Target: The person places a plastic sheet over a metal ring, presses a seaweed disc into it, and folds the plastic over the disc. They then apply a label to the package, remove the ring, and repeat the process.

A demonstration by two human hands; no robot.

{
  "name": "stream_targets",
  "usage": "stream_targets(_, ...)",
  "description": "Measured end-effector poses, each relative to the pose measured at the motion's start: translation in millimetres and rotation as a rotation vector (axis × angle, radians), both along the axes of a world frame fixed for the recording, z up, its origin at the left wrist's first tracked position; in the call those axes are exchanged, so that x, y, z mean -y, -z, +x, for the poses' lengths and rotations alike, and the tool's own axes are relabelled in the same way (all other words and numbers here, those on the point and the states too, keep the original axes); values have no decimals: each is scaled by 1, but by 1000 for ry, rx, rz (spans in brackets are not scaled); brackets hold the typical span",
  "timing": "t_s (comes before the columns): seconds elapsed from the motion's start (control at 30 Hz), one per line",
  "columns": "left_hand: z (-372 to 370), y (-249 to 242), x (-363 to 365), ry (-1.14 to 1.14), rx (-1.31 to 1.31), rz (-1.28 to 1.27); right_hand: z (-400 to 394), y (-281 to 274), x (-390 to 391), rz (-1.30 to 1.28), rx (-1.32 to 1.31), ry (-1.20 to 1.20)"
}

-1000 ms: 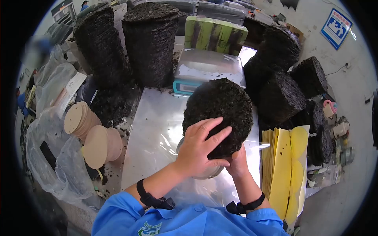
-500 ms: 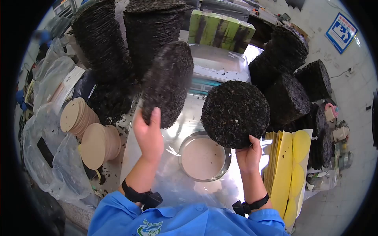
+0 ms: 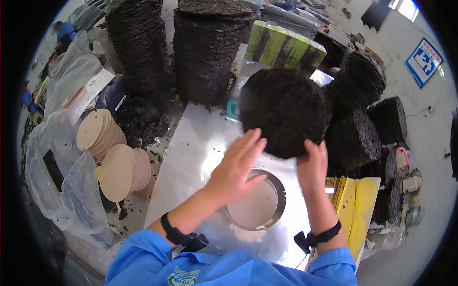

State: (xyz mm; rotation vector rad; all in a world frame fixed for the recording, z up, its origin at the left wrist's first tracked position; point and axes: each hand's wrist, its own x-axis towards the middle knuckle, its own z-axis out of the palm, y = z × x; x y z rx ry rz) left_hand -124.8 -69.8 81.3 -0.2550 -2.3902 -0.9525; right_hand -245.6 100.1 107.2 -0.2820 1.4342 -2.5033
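A dark round cake of what looks like dried seaweed point(image 3: 286, 112) is held up over the bench. My right hand point(image 3: 312, 164) grips its lower right edge, thumb on the near face. At its lower left edge, my left hand point(image 3: 238, 167) has its fingers stretched out flat, fingertips right at the rim. Below the hands, a metal ring point(image 3: 281, 200) rests on the shiny metal tabletop point(image 3: 191, 157), with a pale round disc point(image 3: 253, 212) inside it.
Tall stacks of dark cakes point(image 3: 205, 52) stand at the back left, more point(image 3: 353, 133) at the right. Pale discs point(image 3: 117, 174) are piled on the left beside plastic sheeting point(image 3: 71, 190). Yellow sheets point(image 3: 355, 205) stand at the right; a green striped box point(image 3: 286, 45) is behind.
My left hand has moved right, from holding a tilted cake to lying open at the rim of the cake in my right hand. My right hand has lifted slightly.
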Motion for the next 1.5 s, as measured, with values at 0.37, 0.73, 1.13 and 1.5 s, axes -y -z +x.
stream_targets(0.37,100,17,69,-331,286,-5,-146,36,21,1712,-1267,-27)
stream_targets(0.73,101,5,64,-278,263,-17,-145,-82,25,1357,-1189,133)
stream_targets(1.13,109,27,71,-330,349,49,-180,38,22,1723,-1028,-141)
stream_targets(1.5,113,11,53,-278,353,51,-170,25,29,1584,-1152,141)
